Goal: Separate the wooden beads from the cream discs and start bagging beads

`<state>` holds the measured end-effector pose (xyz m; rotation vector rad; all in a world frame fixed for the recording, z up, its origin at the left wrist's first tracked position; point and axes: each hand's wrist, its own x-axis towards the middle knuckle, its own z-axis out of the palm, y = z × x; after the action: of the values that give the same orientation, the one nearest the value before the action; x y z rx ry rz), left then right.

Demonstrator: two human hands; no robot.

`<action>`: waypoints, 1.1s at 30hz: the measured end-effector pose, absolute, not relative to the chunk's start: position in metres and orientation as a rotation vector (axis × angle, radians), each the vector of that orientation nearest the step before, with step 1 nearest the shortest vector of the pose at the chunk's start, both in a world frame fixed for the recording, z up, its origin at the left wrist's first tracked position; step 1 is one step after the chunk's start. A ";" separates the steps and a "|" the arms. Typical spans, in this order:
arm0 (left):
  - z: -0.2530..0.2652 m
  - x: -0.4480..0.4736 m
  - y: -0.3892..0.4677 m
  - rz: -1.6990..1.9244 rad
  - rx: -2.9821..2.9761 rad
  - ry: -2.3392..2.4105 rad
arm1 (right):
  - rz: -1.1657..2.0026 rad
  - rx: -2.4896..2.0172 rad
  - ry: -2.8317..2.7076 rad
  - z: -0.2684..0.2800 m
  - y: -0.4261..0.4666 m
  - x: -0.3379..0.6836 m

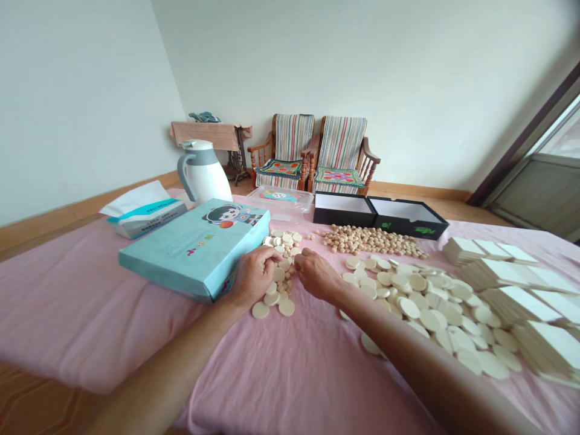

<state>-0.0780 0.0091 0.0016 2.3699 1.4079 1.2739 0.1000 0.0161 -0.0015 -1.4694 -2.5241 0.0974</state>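
My left hand [257, 270] is closed, its fingertips bent over the left side of a small pile of pale wooden discs [272, 298] and beads. Facing it, my right hand [316, 273] is closed too, at the pile's right side. What either hand pinches, if anything, is hidden by the fingers. Small round wooden beads [281, 275] lie among the discs between the two hands. Right of my right forearm spreads a large heap of round wooden discs [428, 302]. Behind it lies a long heap of wooden beads [367, 239].
A light blue box [181, 248] stands close to my left hand, with a tissue pack [145, 211] and a white jug [207, 178] behind. Farther back are a clear plastic container [283, 211] and two open black boxes [342, 214] [408, 225]. Stacked square wooden pieces [521, 302] line the right.
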 end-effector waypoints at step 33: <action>0.009 -0.063 0.006 0.853 2.558 1.332 | 0.009 -1.378 -2.315 -0.006 -0.093 0.193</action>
<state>-0.0629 0.0059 0.0091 2.5577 1.3320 0.8532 0.1932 -0.0925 -0.0060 -1.3779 -2.3153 0.0092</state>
